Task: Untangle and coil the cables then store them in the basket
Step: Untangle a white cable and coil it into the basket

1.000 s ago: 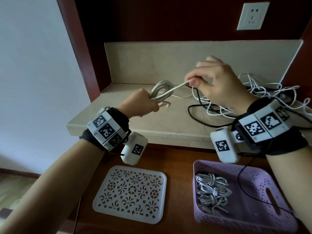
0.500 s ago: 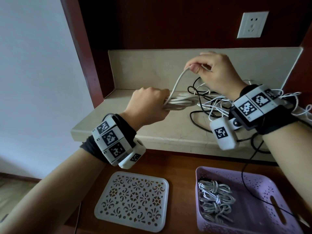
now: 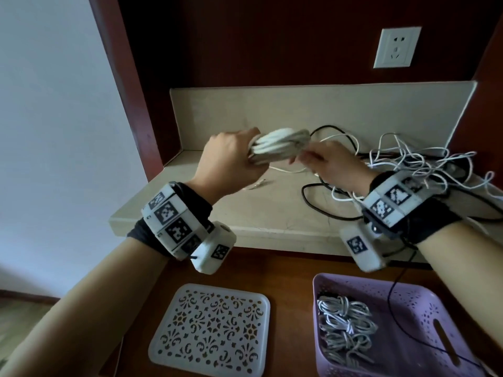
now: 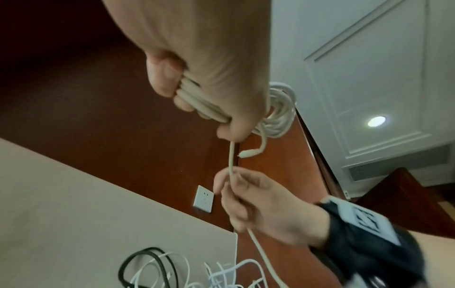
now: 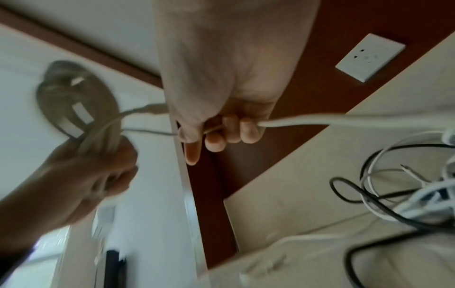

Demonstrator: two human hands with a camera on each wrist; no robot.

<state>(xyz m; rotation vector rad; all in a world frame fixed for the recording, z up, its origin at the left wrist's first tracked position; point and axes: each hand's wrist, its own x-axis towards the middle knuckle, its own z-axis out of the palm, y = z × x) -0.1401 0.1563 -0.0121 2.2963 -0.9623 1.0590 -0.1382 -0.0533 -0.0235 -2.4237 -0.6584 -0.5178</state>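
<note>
My left hand (image 3: 231, 159) grips a coil of white cable (image 3: 275, 144) above the stone shelf; the coil (image 4: 278, 115) sticks out past the knuckles, one plug end (image 4: 248, 154) dangling. My right hand (image 3: 329, 164) pinches the same cable's loose strand (image 4: 231, 161) right beside the coil, and the strand (image 5: 332, 119) runs on through the curled fingers (image 5: 229, 132). A tangle of white and black cables (image 3: 408, 164) lies on the shelf behind the right wrist. The purple basket (image 3: 424, 300) at the lower right holds several coiled white cables (image 3: 345, 325).
A white perforated lid (image 3: 212, 330) lies flat on the wooden surface left of the basket. The beige stone shelf (image 3: 272, 208) has a raised back panel. A wall socket (image 3: 396, 47) sits above on dark wood. A thin black wire (image 3: 394, 289) crosses the basket.
The right hand has come down from above the shelf to the coil's right end, bringing the strand around. The left hand has lifted and turned the coil. The camera view has shifted.
</note>
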